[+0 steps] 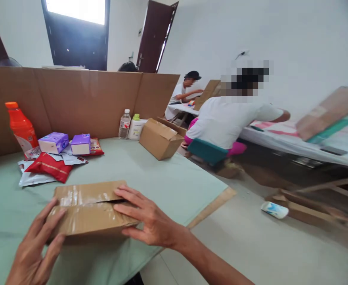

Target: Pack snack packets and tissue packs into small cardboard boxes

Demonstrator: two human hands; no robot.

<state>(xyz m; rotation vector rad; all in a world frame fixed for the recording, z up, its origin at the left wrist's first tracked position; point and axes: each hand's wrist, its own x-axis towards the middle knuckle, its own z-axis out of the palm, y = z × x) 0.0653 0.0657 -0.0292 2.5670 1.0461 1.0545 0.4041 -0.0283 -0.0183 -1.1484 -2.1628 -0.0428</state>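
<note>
A flat cardboard box point(87, 208) with shiny tape on its closed flaps lies on the pale green table point(150, 178) right in front of me. My left hand point(35, 247) rests flat against the box's left end, fingers stretched out. My right hand point(146, 217) lies flat on the box's right side, fingers spread over the flap seam. Neither hand grips anything.
At the back left lie an orange bottle point(21, 128), purple tissue packs point(53, 142), red packets point(49, 166). An open cardboard box point(160, 138), a water bottle point(124, 124) and a cardboard screen point(81, 101) stand behind. Two seated people work at tables on the right.
</note>
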